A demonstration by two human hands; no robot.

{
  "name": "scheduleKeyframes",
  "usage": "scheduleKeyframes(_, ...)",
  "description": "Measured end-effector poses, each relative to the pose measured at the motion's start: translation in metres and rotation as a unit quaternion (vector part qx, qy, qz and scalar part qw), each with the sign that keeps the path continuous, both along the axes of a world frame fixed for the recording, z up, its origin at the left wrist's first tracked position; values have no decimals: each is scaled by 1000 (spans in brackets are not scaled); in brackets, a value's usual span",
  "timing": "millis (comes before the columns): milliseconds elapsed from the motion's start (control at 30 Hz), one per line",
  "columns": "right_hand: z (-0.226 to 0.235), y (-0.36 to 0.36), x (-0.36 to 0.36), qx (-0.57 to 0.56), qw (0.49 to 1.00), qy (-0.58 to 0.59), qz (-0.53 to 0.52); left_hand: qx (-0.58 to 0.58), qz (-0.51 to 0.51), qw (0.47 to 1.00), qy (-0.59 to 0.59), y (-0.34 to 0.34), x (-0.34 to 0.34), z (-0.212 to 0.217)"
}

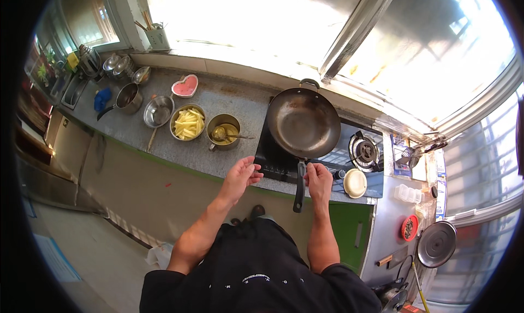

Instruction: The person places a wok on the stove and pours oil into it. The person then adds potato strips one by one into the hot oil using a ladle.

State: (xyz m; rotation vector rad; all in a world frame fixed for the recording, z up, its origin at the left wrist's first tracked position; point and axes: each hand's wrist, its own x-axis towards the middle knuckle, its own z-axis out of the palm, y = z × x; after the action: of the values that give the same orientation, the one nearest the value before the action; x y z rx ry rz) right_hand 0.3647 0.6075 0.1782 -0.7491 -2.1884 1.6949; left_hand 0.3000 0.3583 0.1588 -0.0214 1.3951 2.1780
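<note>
Head view: one empty wok point(303, 122) sits on the stove point(273, 160), nothing cooking yet. Right hand point(319, 181) rests on its handle, grip unclear; left hand point(240, 175) hovers open at nine o'clock of it. One bowl of potato strips point(188, 122) and one pot with a ladle point(224, 131) wait unused at ten o'clock.
</note>
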Motion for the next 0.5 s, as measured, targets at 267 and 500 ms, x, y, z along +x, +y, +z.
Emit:
scheduleKeyframes(267,-11,15,-15,-10,1000,-12,-16,-10,-8,1000,-11,16,-15,4)
scheduleKeyframes(500,-23,15,-9,3,999,-6,-53,-7,-45,999,-21,16,-32,-5)
